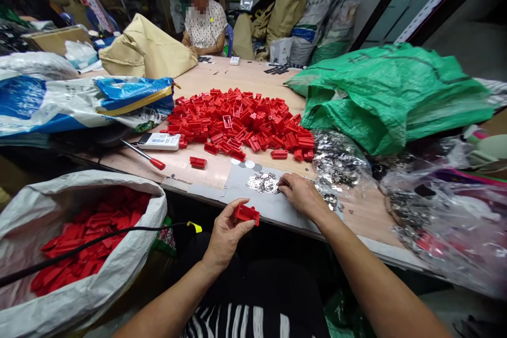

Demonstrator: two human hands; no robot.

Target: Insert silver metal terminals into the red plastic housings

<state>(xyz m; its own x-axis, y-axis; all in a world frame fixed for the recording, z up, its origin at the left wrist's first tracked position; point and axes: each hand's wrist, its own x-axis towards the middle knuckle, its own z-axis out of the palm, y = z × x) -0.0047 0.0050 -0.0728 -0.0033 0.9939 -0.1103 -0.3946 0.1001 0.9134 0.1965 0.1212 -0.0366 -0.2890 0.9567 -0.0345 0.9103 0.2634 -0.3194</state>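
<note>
My left hand (226, 232) is closed on a small red plastic part (246, 214), held in front of the table edge. My right hand (299, 194) rests on the table with its fingertips pinched at a little heap of shiny metal bits (262, 182) on a grey sheet (273, 206). Whether it holds one of them I cannot make out. A big pile of red plastic parts (241, 122) lies behind on the wooden table (206, 166).
A white sack with red parts (85, 237) stands at my left, a black cable (99, 240) across it. A red-handled tool (144, 155) and white device (158, 141) lie left of the pile. Green sack (392, 95) and clear bags of metal bits (435, 222) fill the right. A person (205, 24) sits at the far end.
</note>
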